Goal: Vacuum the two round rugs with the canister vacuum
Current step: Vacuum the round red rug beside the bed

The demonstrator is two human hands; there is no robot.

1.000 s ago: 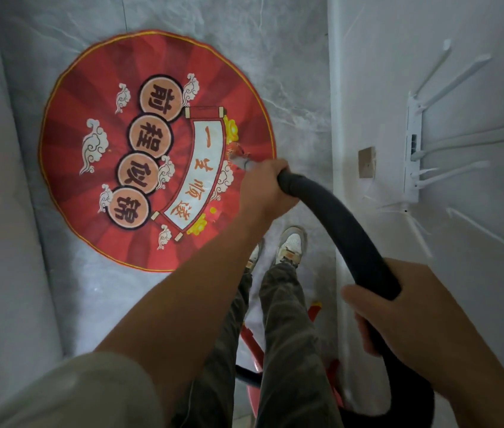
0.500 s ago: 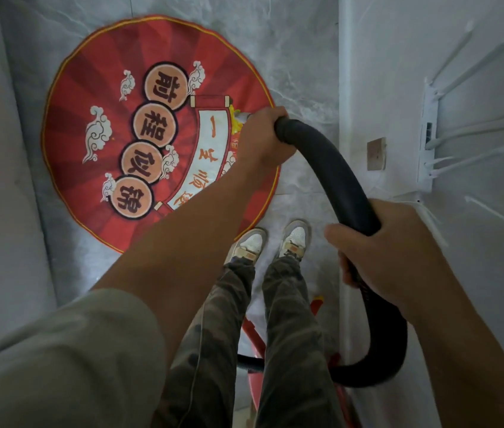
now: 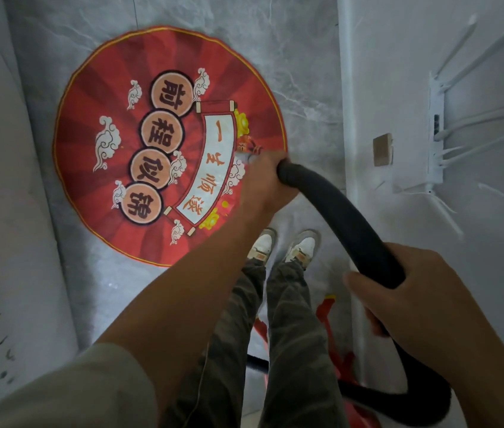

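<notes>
The left hand (image 3: pixel 264 180) is wrapped around the front end of the black vacuum hose (image 3: pixel 346 220), a metal nozzle just showing past its knuckles over the right edge of the red round rug (image 3: pixel 164 143). The right hand (image 3: pixel 405 301) is closed on the hose further back. Best to sweep in slow overlapping passes, with the rear grip feeding slack. One rug shows; the second is out of view. One red canister (image 3: pixel 346 366) sits behind the two shoes.
</notes>
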